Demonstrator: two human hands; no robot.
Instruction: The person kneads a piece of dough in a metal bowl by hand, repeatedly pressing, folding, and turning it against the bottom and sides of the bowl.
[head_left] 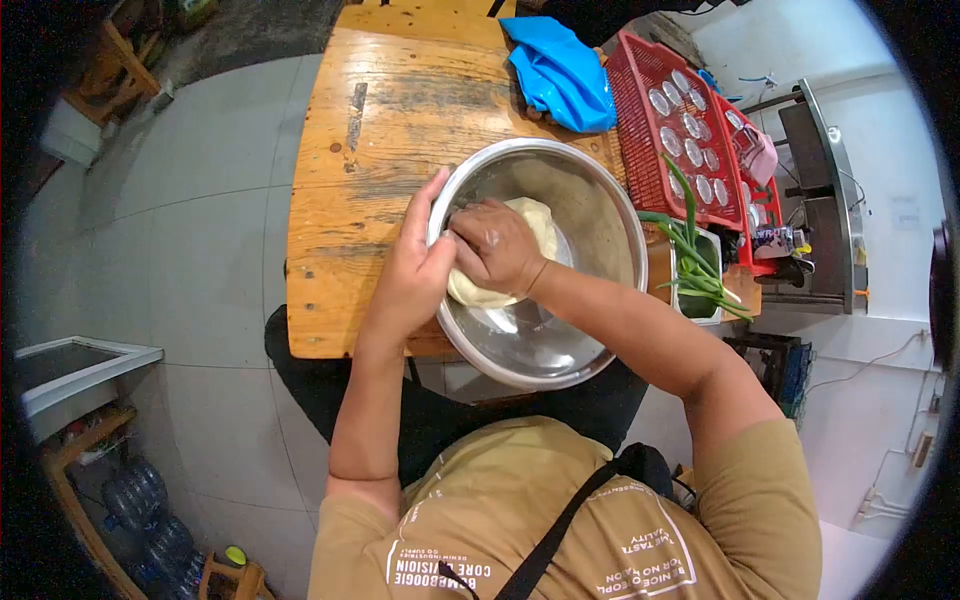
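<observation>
A large shiny metal bowl point(595, 205) stands at the table's front edge, close to my body. Inside it, toward the left wall, lies a pale lump of dough point(541, 226). My left hand point(412, 268) grips the bowl's left rim, thumb on the inner side and fingers along the outside. Curled into a fist, my right hand point(500, 243) presses down on the dough with its knuckles. The hand and wrist cover the middle of the lump, and whether any dough is between the fingers is hidden.
The bowl rests on a worn wooden table point(340, 240). A blue plastic bag point(562, 75) lies behind it. At the right are a red basket point(640, 130) with several clear cups and a metal container point(712, 245) with green onions point(695, 262).
</observation>
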